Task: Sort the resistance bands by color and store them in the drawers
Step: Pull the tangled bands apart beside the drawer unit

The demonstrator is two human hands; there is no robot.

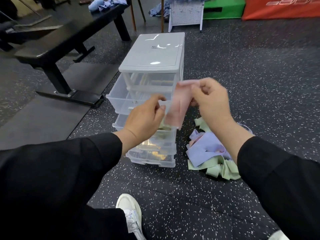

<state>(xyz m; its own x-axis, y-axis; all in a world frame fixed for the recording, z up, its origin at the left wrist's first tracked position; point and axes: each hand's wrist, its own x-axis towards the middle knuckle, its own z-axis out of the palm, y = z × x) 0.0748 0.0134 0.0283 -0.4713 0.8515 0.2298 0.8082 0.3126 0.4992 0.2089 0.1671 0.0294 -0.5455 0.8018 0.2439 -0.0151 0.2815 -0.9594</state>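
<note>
Nearest us, one white sneaker [129, 210] is planted on the speckled floor [259, 84], with two black sleeves reaching out above it. Both hands are up. The left hand [143, 118] pinches the lower edge of a single pink band [180, 104] between thumb and curled fingers; the right hand [210, 101] pinches its upper end, fingers curled in tight. The band hangs blurred between them, right in front of the drawer unit [152, 54].

Down on the floor, just right of the unit, lies one loose pile of bands [211, 153]: purple ones on top, green ones beneath and behind, a scrap of pink showing. They're too tangled to count.

The unit is clear plastic with a grey top. I count four drawers, all pulled out in steps; the upper one [119, 97] sticks out furthest left. Something pale green sits in a lower drawer.

Further back, one black bench [57, 42], then one white pegboard rack [186, 14], one green box [225, 7] and one red pad [280, 9].
</note>
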